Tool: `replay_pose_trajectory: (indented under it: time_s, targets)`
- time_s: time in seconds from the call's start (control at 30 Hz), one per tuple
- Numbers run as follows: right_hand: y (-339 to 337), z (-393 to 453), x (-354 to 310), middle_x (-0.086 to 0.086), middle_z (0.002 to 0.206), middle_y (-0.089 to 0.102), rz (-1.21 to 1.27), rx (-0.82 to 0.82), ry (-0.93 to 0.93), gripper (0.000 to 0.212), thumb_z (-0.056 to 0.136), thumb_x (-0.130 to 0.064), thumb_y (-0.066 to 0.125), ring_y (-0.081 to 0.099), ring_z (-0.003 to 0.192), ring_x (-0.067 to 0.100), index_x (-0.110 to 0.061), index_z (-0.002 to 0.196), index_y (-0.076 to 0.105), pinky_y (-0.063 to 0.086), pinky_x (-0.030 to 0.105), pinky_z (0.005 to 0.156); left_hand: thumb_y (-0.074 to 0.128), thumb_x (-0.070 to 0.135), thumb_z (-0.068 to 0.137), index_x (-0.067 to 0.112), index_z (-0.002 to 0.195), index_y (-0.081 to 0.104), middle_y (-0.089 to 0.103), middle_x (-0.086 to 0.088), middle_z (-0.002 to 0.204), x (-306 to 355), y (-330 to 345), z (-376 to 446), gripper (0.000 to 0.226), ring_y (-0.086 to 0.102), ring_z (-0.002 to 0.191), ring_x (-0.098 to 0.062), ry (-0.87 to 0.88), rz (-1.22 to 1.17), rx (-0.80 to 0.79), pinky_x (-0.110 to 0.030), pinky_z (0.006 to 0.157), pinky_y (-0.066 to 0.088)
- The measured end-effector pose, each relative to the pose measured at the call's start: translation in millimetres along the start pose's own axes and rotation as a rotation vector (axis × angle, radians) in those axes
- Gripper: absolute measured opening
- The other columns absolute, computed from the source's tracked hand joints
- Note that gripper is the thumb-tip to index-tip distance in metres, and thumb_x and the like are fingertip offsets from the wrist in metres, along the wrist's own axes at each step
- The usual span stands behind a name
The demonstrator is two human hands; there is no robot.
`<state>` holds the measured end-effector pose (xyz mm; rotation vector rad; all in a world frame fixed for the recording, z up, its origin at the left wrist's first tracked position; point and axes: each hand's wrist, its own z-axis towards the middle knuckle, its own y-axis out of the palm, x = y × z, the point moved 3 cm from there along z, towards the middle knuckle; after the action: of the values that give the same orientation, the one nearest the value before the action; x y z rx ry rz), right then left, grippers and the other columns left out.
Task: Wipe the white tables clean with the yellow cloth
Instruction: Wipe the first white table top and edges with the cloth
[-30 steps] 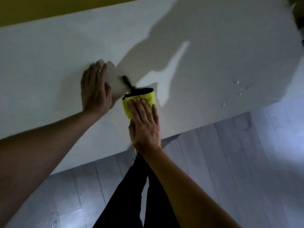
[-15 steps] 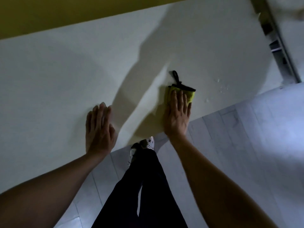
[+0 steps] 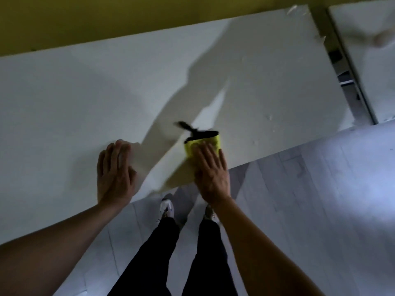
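A folded yellow cloth [image 3: 203, 144] with a black edge and black loop lies on the white table [image 3: 85, 99] near its front edge. My right hand [image 3: 211, 171] presses flat on the cloth, fingers spread, covering its near half. My left hand [image 3: 115, 174] rests flat on the bare table to the left, holding nothing. A few water drops [image 3: 270, 118] sit on the table to the right of the cloth.
A second white table [image 3: 367, 60] stands at the right, across a narrow gap [image 3: 342, 67]. A yellow wall [image 3: 106, 18] runs behind the tables. Grey plank floor [image 3: 310, 199] lies in front, with my legs and shoes below the hands.
My right hand has slid the cloth back to the left, away from the drops. My left hand stays flat on the table. The view has shifted, showing more of the second table.
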<state>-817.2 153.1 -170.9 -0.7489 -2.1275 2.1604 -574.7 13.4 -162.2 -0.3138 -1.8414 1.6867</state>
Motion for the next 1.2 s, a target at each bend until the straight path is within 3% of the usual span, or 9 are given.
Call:
replay_pose_trajectory:
  time_s: [0.1,0.23,0.33,0.43,0.5,0.73,0.9,1.07,1.2]
  targets:
    - [-19.2,1.4,54.0,-0.001,0.167,0.015,-0.017,0.03,0.117,0.061,0.104,-0.036,0.038,0.004,0.155,0.015,-0.026,0.16,0.018,0.013,0.048,0.125,0.035,0.019,0.092,-0.002,0.152,0.037,0.034,-0.025,0.16,7.7,1.6,2.8,0.064,0.031,0.147,-0.049,-0.069,0.006,0.006,-0.062,0.121,0.025]
    - [-13.7,7.9,36.0,0.003,0.167,0.016,0.02,0.082,0.268,0.056,0.105,-0.034,0.03,0.003,0.155,0.018,-0.022,0.159,0.021,0.011,0.049,0.125,0.037,0.018,0.092,-0.003,0.147,0.041,0.036,-0.027,0.157,33.5,4.2,15.6,0.059,0.037,0.142,-0.048,-0.1,-0.025,0.026,-0.061,0.114,0.032]
    - [-2.5,12.9,3.3,0.001,0.167,0.011,-0.002,-0.005,0.074,0.06,0.102,-0.036,0.031,-0.001,0.155,0.018,-0.026,0.159,0.016,0.008,0.05,0.126,0.04,0.018,0.094,0.0,0.151,0.04,0.034,-0.023,0.162,76.0,18.5,24.3,0.06,0.034,0.148,-0.043,0.013,-0.035,0.016,-0.058,0.118,0.031]
    - [-3.0,17.7,8.1,-0.002,0.167,0.012,-0.012,-0.097,-0.177,0.062,0.1,-0.041,0.032,0.001,0.155,0.017,-0.029,0.159,0.017,0.008,0.049,0.126,0.044,0.018,0.096,-0.001,0.152,0.04,0.034,-0.025,0.161,122.9,36.6,39.5,0.059,0.033,0.148,-0.045,-0.054,-0.061,0.061,-0.058,0.121,0.028]
    - [-9.9,21.2,32.4,-0.004,0.167,0.014,-0.017,-0.121,-0.243,0.062,0.099,-0.042,0.033,0.002,0.155,0.015,-0.03,0.158,0.019,0.008,0.048,0.126,0.043,0.019,0.096,0.0,0.153,0.039,0.033,-0.025,0.161,149.3,47.1,54.3,0.06,0.032,0.149,-0.045,-0.116,-0.09,0.088,-0.057,0.123,0.025]
    - [-70.8,36.7,190.0,0.004,0.165,0.022,0.015,0.043,0.073,0.058,0.102,-0.032,0.037,0.011,0.154,0.019,-0.024,0.158,0.025,0.009,0.048,0.126,0.042,0.016,0.097,0.005,0.159,0.031,0.024,-0.021,0.168,215.0,73.9,109.2,0.063,0.023,0.155,-0.042,0.012,-0.063,0.084,-0.052,0.127,0.017]
    - [-100.2,46.4,270.8,0.0,0.168,0.012,0.015,0.121,0.366,0.059,0.103,-0.04,0.021,0.005,0.155,0.016,-0.026,0.16,0.016,0.007,0.044,0.125,0.04,0.02,0.096,0.01,0.16,0.031,0.024,-0.014,0.17,225.5,84.3,116.1,0.065,0.021,0.157,-0.036,0.009,0.01,0.107,-0.051,0.128,0.014]
    - [-81.2,43.7,224.7,0.004,0.167,0.011,0.019,0.155,0.463,0.065,0.098,-0.039,0.019,0.004,0.155,0.02,-0.022,0.16,0.014,0.005,0.045,0.126,0.036,0.024,0.096,0.012,0.161,0.029,0.023,-0.012,0.17,223.8,88.4,116.5,0.066,0.021,0.157,-0.035,0.001,0.024,0.124,-0.05,0.128,0.014]
    - [-43.0,29.1,123.8,0.003,0.165,0.014,0.022,0.056,0.131,0.063,0.097,-0.036,0.03,0.003,0.155,0.019,-0.025,0.158,0.017,0.006,0.048,0.126,0.039,0.027,0.097,0.014,0.16,0.031,0.024,-0.01,0.171,220.5,90.5,117.7,0.065,0.02,0.158,-0.033,-0.001,0.014,0.127,-0.049,0.129,0.013]
